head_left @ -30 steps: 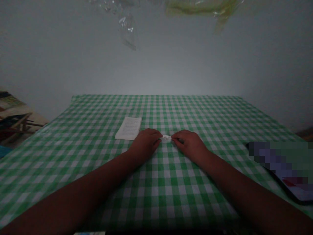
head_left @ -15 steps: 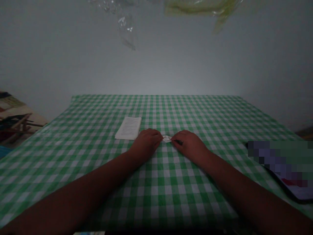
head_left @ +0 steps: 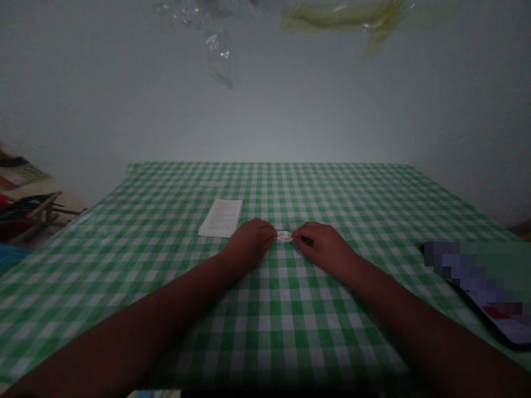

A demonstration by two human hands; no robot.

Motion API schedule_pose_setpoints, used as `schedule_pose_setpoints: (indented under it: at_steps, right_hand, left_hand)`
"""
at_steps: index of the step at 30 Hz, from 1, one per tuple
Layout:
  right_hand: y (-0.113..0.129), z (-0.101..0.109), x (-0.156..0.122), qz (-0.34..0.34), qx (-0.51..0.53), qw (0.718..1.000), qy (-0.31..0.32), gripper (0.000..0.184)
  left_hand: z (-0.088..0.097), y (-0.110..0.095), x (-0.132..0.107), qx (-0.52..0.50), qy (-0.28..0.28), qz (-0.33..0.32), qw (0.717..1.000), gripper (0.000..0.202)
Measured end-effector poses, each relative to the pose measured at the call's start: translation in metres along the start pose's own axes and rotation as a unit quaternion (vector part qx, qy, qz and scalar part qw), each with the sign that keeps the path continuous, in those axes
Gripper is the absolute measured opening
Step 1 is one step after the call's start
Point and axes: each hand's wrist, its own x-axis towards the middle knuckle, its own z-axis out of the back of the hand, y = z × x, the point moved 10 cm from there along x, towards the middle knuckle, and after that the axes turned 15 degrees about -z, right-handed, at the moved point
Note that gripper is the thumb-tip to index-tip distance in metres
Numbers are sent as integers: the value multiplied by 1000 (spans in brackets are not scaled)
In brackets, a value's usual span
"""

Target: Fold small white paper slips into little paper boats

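My left hand (head_left: 249, 243) and my right hand (head_left: 323, 247) rest on the green-and-white gingham tablecloth (head_left: 265, 188), fingertips facing each other. Pinched between them is a small folded piece of white paper (head_left: 284, 236), its ends hidden by my fingers. A small dark object (head_left: 307, 241) shows under my right fingers, too dim to identify. To the left of my left hand lies a printed white paper sheet (head_left: 220, 218), not touching it.
A smartphone (head_left: 485, 293), partly blurred out, lies at the right edge of the table. The table's far side meets a grey wall (head_left: 265, 99). Clear plastic (head_left: 219, 58) and a yellow-green film (head_left: 344, 16) show at the top. Wooden furniture (head_left: 29, 213) stands beyond the left edge.
My hands have barely moved and still pinch the white paper. The whole scene has shifted slightly to the right in the view.
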Motion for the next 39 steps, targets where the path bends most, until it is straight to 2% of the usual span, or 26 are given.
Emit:
schedule_pose_setpoints:
  at_steps: [4, 6, 9, 12, 16, 18, 20, 23, 27, 32, 35, 39]
  right_hand:
    - [-7, 2, 1, -41, 48, 998, -5, 16]
    - [-18, 2, 2, -88, 93, 992, -8, 13]
    - [-39, 3, 4, -159, 163, 973, -29, 7]
    - [-57, 1, 5, -220, 226, 948, -39, 2]
    - [-75, -7, 4, -296, 327, 897, -31, 5]
    - [-79, -6, 4, -305, 390, 868, -53, 16]
    - [-80, -4, 4, -286, 430, 853, -79, 32]
    - [-80, -7, 4, -260, 439, 856, -84, 39]
    - [-77, -12, 5, -237, 420, 873, -72, 32]
    - [-69, -7, 5, -211, 366, 903, -71, 20]
    - [-55, -3, 3, -176, 318, 929, -71, 12]
    - [-30, -3, -3, -121, 240, 962, -39, 20]
  left_hand:
    - [10, 3, -2, 1, -28, -11, 1000, 23]
    - [19, 14, -6, 26, -42, 28, 998, 29]
    - [29, 41, -19, 128, -9, 135, 982, 40]
    - [36, 66, -34, 176, 26, 224, 958, 53]
    - [34, 82, -41, 175, 92, 245, 949, 48]
    - [33, 85, -43, 171, 111, 248, 947, 41]
    - [34, 87, -44, 172, 118, 248, 946, 36]
    - [34, 87, -44, 167, 116, 238, 950, 33]
    - [35, 90, -44, 151, 113, 232, 954, 33]
    - [35, 92, -45, 160, 132, 233, 950, 30]
    - [36, 91, -44, 167, 127, 225, 952, 34]
    - [36, 90, -43, 153, 117, 217, 957, 39]
